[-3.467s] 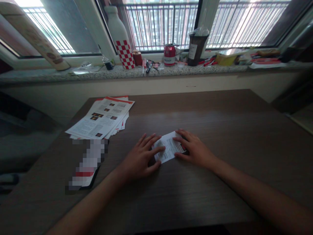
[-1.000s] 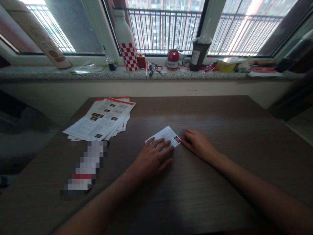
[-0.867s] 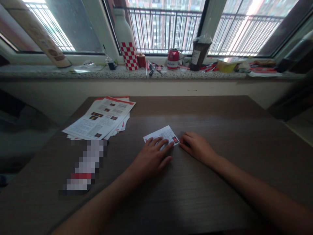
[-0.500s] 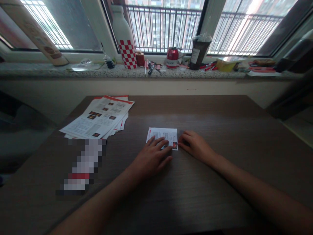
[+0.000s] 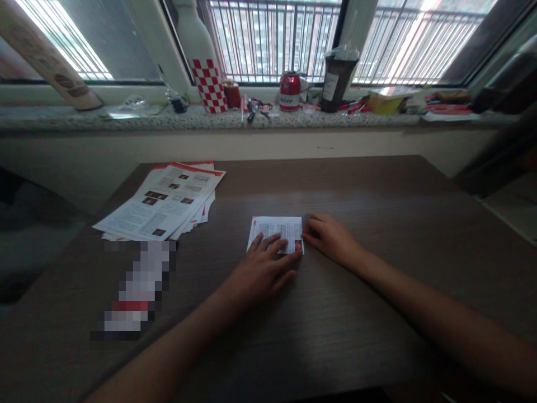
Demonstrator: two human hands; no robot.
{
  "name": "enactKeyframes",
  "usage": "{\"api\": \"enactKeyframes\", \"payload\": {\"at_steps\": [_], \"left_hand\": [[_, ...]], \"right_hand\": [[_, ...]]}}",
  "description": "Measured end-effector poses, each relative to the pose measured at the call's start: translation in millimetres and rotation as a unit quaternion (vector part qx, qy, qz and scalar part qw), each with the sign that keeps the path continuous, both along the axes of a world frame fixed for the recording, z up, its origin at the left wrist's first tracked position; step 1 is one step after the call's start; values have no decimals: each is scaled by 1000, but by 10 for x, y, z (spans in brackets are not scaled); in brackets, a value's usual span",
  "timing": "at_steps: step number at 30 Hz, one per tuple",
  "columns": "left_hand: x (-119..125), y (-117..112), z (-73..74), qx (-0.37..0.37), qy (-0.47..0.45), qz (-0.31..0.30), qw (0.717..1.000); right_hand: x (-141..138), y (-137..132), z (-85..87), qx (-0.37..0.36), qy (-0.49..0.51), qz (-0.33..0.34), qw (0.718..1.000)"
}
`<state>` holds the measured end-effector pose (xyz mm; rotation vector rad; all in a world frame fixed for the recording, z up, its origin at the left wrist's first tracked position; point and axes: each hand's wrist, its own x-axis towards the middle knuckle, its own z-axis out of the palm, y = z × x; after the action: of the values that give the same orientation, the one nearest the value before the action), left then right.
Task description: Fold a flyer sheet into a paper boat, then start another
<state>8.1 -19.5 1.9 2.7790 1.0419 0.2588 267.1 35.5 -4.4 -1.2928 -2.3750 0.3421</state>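
The paper (image 5: 279,224) lies on the table (image 5: 356,196), partly under the left hand (image 5: 267,265), its grip spread wide and clasping nothing, and could skew if pressed too lightly while the right hand (image 5: 329,238), curled at the paper's edge, pinching or not I cannot tell, tugs.

A small white rectangular paper (image 5: 277,225), fine print we cannot read, red mark (image 5: 254,223) near its far left corner, dark-and-red picture (image 5: 298,245) at its near right, lying flat on the brown table (image 5: 356,193), partly covered
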Motion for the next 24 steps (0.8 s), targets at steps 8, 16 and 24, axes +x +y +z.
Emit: {"api": "enactKeyframes", "payload": {"at_steps": [8, 16, 24], "left_hand": [[2, 14, -6, 0, 6, -4, 1000], [-2, -4, -6, 0, 12, -1, 1000], [5, -18, -12, 9, 14, -3, 1000]], "right_hand": [[-34, 289, 41, 5, -6, -39, 999], [-54, 476, 29, 8, 0, -56, 998], [-34, 313, 20, 20, 32, -50, 998]]}}
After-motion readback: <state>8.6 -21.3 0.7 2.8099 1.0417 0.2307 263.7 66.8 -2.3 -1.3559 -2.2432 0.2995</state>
